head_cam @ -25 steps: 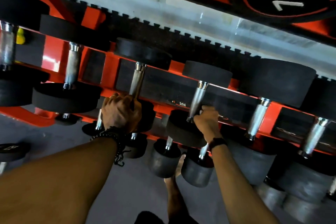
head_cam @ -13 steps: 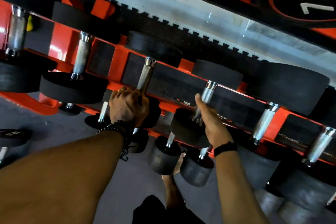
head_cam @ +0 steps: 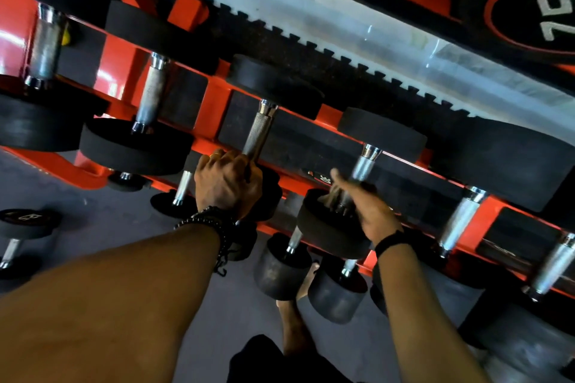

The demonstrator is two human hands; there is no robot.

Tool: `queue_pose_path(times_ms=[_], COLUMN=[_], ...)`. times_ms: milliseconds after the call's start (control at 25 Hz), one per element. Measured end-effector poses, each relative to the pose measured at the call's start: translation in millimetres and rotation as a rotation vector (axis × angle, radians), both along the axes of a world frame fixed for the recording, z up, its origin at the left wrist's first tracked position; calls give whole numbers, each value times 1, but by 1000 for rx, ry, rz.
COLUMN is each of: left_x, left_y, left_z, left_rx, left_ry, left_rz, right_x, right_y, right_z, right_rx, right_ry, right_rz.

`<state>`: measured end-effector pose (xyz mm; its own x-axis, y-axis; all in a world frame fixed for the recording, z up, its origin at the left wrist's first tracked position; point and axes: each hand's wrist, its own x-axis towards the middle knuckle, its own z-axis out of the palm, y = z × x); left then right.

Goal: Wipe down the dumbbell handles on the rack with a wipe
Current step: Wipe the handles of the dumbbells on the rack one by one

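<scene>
Both arms reach forward and down from the bottom of the view toward the red rack [head_cam: 214, 96], which crosses the picture on a slant from upper left to lower right. The left hand [head_cam: 228, 182] is closed in a fist round the lower end of a knurled dumbbell handle [head_cam: 259, 130], knuckles up, just above that dumbbell's near black weight head. A dark beaded bracelet [head_cam: 214, 224] sits on the left wrist. The right hand [head_cam: 364, 205] is at the lower end of the next handle [head_cam: 364, 165] to the right, thumb pointing up and to the left, fingers blurred where they wrap the bar. They seem curled about it, but I cannot tell how firmly, and no wipe can be made out in either hand. A black band [head_cam: 390, 241] circles the right wrist. The two gripped handles lie side by side on the same shelf, with more dumbbells to either side. A lower shelf of smaller dumbbells [head_cam: 281, 267] sits under the hands. A bare foot [head_cam: 306, 281] stands on the grey floor [head_cam: 124, 227] below.
</scene>
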<state>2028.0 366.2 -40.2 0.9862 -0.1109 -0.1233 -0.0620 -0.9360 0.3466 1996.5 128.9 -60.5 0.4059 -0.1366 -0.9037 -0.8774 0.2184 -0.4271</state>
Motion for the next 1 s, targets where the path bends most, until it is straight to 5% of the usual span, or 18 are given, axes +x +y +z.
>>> queue_pose_path(times_ms=[120,240,360,640,1000], left_x=[2,0,2,1,1], left_y=[0,0,0,0,-1], left_z=[-2,-1,-1,-3,-1], left_rx=[19,20,20,28,7], left_ry=[17,-14,1,1,-17], left_rz=[-2,-18,-24,-45,-23], right_x=[-10,1,3,-28,-6], right_y=[12,8,1,-11,-16], right_z=[-9,-7,-12,-15,-8], right_rx=[-332,-107,-79,-692,-830], right_ry=[-27,-8,-67,-98,-709], right_rz=[110,-105,-33,424,-125])
